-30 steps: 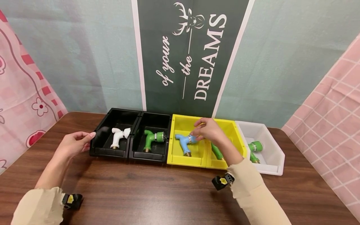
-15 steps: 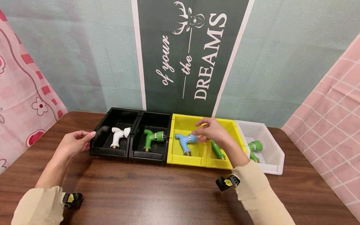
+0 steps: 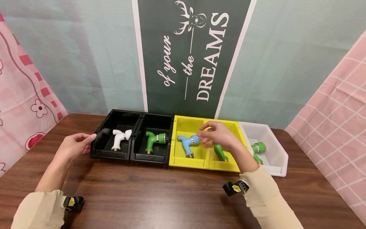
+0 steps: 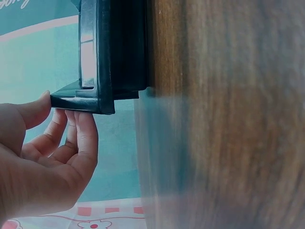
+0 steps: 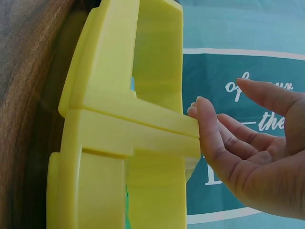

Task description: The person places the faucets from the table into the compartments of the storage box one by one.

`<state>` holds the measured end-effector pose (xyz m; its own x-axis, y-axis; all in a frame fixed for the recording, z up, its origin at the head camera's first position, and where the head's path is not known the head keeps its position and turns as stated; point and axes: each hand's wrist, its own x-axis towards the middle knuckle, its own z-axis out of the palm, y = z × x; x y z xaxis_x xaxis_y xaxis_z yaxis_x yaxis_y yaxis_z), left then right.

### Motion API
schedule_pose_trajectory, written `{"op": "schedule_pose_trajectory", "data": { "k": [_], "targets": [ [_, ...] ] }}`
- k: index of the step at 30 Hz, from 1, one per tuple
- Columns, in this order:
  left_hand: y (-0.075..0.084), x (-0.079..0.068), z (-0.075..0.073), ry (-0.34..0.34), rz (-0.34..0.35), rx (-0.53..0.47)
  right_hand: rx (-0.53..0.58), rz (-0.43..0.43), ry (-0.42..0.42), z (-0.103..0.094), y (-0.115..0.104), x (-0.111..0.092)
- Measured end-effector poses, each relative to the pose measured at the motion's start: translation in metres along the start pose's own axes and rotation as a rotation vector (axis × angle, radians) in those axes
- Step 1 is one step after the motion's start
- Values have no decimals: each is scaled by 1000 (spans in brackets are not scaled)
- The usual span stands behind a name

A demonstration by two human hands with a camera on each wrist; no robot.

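My left hand (image 3: 75, 146) is at the outer side of the leftmost black bin (image 4: 105, 57). In the left wrist view its thumb tip rests at the bin's rim while the bent fingertips touch the outer wall. My right hand (image 3: 218, 135) hovers over the divide between the two joined yellow bins (image 3: 178, 163), thumb and fingers apart, nothing between them. In the head view it overlaps the handle of a blue tap (image 3: 187, 146) lying in the left yellow bin. A green tap (image 3: 220, 153) in the right yellow bin is partly hidden by this hand.
A white tap (image 3: 118, 140) lies in the leftmost black bin, a green tap (image 3: 151, 143) in the second black bin (image 3: 150, 159). At the row's right end, a white bin (image 3: 278, 152) holds another green tap (image 3: 258, 148). The wooden table (image 3: 160, 197) extends in front.
My right hand has shifted slightly right and back from the blue tap, showing more of its handle. The left hand stays at the black bin. The head view has shifted slightly.
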<state>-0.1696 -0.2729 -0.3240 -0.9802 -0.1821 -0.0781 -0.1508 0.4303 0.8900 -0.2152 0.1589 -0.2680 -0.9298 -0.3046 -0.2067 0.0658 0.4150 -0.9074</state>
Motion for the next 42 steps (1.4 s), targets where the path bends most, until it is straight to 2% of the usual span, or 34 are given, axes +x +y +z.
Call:
{"op": "schedule_pose_trajectory", "data": {
  "k": [11, 22, 28, 37, 42],
  "targets": [
    [0, -1, 1, 9, -5, 5, -4, -50, -39, -7, 8, -8],
    [3, -3, 3, 20, -17, 49, -20, -107, -69, -14, 13, -16],
    [4, -4, 3, 15, -19, 76, -29, -109, -82, -19, 16, -21],
    [5, -3, 3, -6, -36, 103, -43, -112, -74, -30, 24, -32],
    [5, -5, 4, -8, -17, 122, -75, -138, -22, -33, 29, -37]
  ]
}}
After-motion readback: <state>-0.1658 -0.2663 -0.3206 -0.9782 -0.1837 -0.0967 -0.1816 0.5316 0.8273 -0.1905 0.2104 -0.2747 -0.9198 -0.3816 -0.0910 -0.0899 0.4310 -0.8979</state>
